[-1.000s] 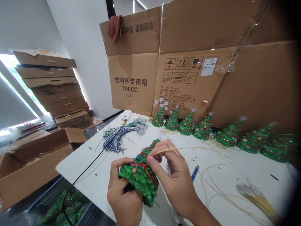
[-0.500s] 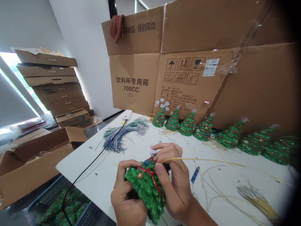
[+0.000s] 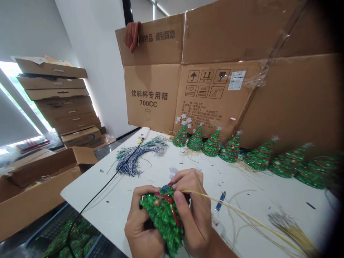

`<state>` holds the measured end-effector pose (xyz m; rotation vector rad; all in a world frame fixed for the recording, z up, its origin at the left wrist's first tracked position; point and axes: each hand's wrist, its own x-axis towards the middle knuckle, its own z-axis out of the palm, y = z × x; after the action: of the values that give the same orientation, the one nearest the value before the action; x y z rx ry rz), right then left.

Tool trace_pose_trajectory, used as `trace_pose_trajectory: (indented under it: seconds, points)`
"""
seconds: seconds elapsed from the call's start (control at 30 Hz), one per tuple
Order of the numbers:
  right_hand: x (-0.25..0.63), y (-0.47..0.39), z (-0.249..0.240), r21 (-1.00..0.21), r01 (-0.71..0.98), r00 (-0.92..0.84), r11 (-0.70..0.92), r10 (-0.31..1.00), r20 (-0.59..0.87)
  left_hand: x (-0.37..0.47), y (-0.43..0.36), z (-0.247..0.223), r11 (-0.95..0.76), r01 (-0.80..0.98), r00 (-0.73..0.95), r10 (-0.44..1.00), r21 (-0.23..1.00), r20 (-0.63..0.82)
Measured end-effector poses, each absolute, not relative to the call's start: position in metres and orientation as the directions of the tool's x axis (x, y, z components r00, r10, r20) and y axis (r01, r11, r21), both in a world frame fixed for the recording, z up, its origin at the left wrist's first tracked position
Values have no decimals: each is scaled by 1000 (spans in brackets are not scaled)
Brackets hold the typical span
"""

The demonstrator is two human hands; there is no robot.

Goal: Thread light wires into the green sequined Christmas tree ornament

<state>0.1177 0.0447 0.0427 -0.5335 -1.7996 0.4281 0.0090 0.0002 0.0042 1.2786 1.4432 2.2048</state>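
Observation:
A small green Christmas tree (image 3: 164, 211) with red trim and a gold bead is tilted between both hands near the table's front. My left hand (image 3: 143, 222) is wrapped round its left side, the thumb hidden in part behind the leaves. A yellow wire (image 3: 212, 197) runs out to the right from between the thumb and fingers of my right hand (image 3: 195, 211), which presses against the tree's upper right side. The wire's near end is hidden by the fingers. Just beyond the hands lies a clear star-shaped piece (image 3: 172, 172).
Several finished-looking trees (image 3: 211, 143) line the back, before a large cardboard sheet (image 3: 153, 79). Bundled blue and green wires (image 3: 131, 161) lie left, crossed by a black cable (image 3: 99, 191). A yellow wire bundle (image 3: 292, 229) and a blue strip (image 3: 220, 201) lie right. A crate (image 3: 37, 233) stands below.
The yellow wire's loose end has swung down toward the table's front right. Both hands stay on the tree, and the view has shifted slightly.

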Motion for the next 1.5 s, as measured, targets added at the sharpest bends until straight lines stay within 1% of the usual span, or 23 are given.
trace_pose_trajectory:
  seconds: [0.2, 0.47, 0.57, 0.67, 0.73, 0.83, 0.93, 1.1, 1.2, 1.33, 1.5]
  points:
    - [112, 42, 44, -517, 112, -149, 849, 528, 836, 15, -1, 4, -487, 296, -620, 556, 821, 554]
    - [107, 40, 36, -585, -22, 19, 811, 586, 810, 18, -1, 7, -468, 304, -615, 568, 830, 546]
    - [107, 40, 36, -582, -12, 28, 813, 582, 813, 20, -1, 5, -459, 249, -616, 605, 853, 505]
    - [106, 38, 40, -585, 6, 51, 811, 584, 810, 21, -2, 1, -427, 157, -627, 654, 891, 423]
    - [106, 37, 42, -588, 4, 63, 809, 587, 807, 21, -2, -2, -418, 108, -643, 662, 902, 384]
    - [106, 35, 42, -575, 12, 35, 818, 574, 818, 20, -3, -3, -424, 53, -657, 667, 904, 351]
    - [106, 34, 41, -572, 25, 18, 820, 572, 820, 19, -4, -1, -430, 101, -652, 652, 897, 387]
    - [103, 34, 41, -595, 15, 54, 804, 593, 803, 17, -4, 0, -406, 189, -631, 648, 894, 427]
    - [102, 35, 37, -618, -27, 72, 786, 618, 783, 17, -5, -2, -396, 236, -608, 652, 887, 453]
    - [100, 38, 30, -639, -145, 127, 756, 655, 745, 18, -4, -1, -384, 227, -607, 663, 895, 438]
    - [101, 41, 28, -634, -146, 114, 759, 650, 752, 19, -1, -1, -380, 186, -628, 664, 906, 407]
